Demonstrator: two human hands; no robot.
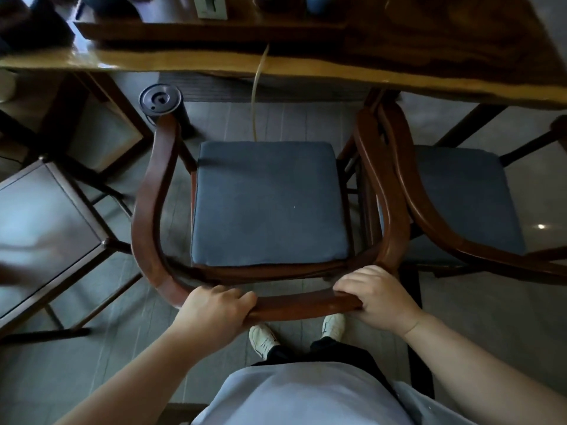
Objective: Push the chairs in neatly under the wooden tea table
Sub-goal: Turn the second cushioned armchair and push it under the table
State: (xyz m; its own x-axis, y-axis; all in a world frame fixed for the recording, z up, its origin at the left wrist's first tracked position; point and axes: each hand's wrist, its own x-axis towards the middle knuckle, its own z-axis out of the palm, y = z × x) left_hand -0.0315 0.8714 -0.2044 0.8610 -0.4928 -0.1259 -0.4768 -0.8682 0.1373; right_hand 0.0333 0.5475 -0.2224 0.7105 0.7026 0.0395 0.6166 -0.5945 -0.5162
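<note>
A wooden armchair [153, 210] with a curved back rail and a dark blue seat cushion [270, 204] stands in front of me, facing the wooden tea table [337, 78]. Its seat lies short of the table's near edge. My left hand [214, 308] grips the left part of the back rail. My right hand [377, 299] grips the right part of the same rail. A second armchair [435, 216] with a blue cushion stands right beside it, its front partly under the table.
A dark wooden stool or side table [46, 228] stands at the left. A black cylindrical appliance [161, 101] sits on the floor under the table, and a pale hose [256, 87] hangs from the tabletop. My feet [264, 337] stand on the grey tiled floor.
</note>
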